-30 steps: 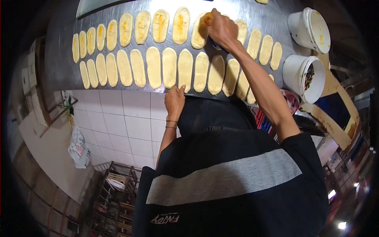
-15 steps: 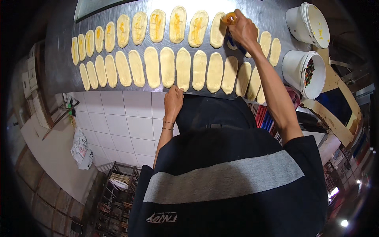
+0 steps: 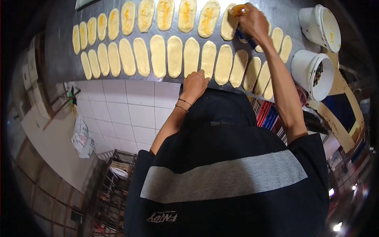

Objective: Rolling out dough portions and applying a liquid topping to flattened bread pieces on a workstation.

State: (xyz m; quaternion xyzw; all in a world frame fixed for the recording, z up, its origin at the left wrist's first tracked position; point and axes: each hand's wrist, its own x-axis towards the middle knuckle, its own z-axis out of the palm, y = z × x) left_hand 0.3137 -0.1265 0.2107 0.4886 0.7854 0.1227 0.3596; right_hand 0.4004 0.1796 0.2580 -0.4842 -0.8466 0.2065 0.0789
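My right hand [image 3: 254,24] is wrapped round a sauce bottle [image 3: 239,10] with an orange end, tilted over a flat oval dough piece [image 3: 229,24] in the far row. Beneath that hand something blue shows, mostly covered by the fingers. Loosely curled, my left hand [image 3: 195,84] rests at the table's near edge. Its fingers touch the near end of a plain dough piece [image 3: 191,55] and reach toward its right neighbour [image 3: 208,59]. Nothing shows in them. Orange streaks mark several far-row pieces, such as this one [image 3: 187,15]; the near row is plain.
The dough lies in two rows on a metal table [image 3: 59,67]. At its right end stand two white buckets: one with a stained lid [image 3: 310,21], and an open one [image 3: 304,69] with dark bits inside. Dark racks [image 3: 114,189] stand at lower left.
My left hand has moved right along the table edge by about one dough piece. The right hand stays with the bottle over the same piece. The whole view has shifted slightly.
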